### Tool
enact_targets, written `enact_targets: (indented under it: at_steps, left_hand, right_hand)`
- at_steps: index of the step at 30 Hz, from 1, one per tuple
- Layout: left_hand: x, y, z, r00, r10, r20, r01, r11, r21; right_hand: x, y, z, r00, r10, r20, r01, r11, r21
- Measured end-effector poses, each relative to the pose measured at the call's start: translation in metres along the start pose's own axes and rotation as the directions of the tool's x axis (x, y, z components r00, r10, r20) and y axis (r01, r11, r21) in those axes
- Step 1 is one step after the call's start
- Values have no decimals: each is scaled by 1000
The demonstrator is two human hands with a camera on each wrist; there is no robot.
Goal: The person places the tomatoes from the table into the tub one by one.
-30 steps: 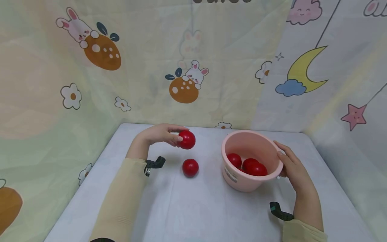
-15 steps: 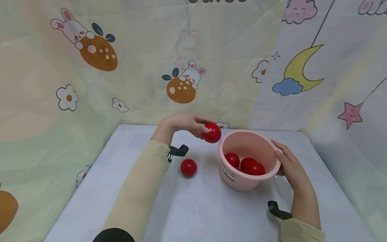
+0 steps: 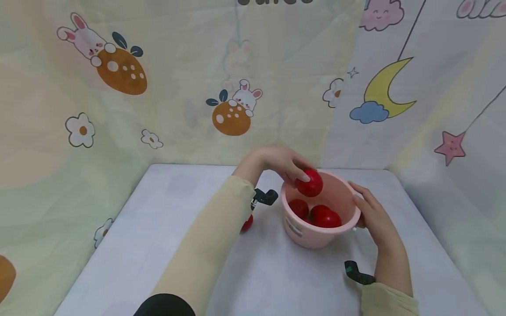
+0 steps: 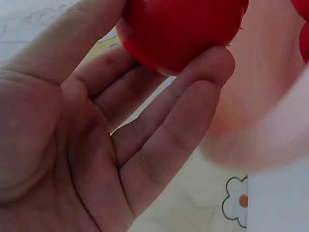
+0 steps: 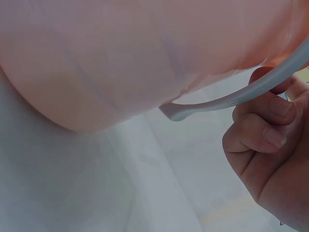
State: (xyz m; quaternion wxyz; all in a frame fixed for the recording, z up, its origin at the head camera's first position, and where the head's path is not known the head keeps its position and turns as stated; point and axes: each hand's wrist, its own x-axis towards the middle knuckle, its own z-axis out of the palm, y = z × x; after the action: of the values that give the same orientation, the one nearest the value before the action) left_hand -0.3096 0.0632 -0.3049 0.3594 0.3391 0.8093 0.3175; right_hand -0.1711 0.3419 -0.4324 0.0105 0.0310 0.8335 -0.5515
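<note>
In the head view my left hand (image 3: 281, 163) holds a smooth red tomato (image 3: 310, 183) between thumb and fingers, over the left part of the mouth of a pink bucket (image 3: 306, 237). The left wrist view shows the held tomato (image 4: 181, 31) close up, with the bucket wall beside it. Several more red tomatoes (image 3: 329, 218) lie inside the bucket. My right hand (image 3: 373, 215) grips the bucket's right side at the rim; in the right wrist view its fingers (image 5: 258, 133) curl by the pale handle (image 5: 222, 101). The bucket tilts slightly toward me.
Another red tomato (image 3: 247, 224) sits on the white table (image 3: 158, 245) left of the bucket, mostly hidden behind my left sleeve (image 3: 209, 232). A cloth (image 3: 178, 87) printed with rabbits and flowers hangs behind the table.
My left hand has carried the tomato rightward from the table's middle to over the bucket. The left sleeve now covers most of the loose tomato. My right hand keeps its hold.
</note>
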Motion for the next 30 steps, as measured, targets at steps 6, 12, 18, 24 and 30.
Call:
enact_targets:
  at_steps: [6, 12, 18, 24, 30]
  left_hand:
    - [18, 24, 12, 996, -25, 88, 24, 1000, 16]
    - [33, 41, 23, 989, -116, 95, 113, 993, 44]
    - [44, 46, 39, 935, -301, 188, 347, 884, -312]
    - [53, 44, 38, 934, -302, 193, 339, 918, -204]
    - [55, 43, 36, 947, -288, 140, 300, 951, -75]
  right_hand:
    - [1, -1, 1, 1000, -4, 8, 4, 1000, 7]
    - [0, -3, 0, 1000, -4, 16, 3, 1000, 15]
    - [-1, -4, 0, 1000, 20, 18, -21, 1000, 17]
    - [0, -2, 0, 1000, 20, 16, -20, 1000, 14]
    - [0, -1, -2, 999, 30, 15, -31, 999, 15]
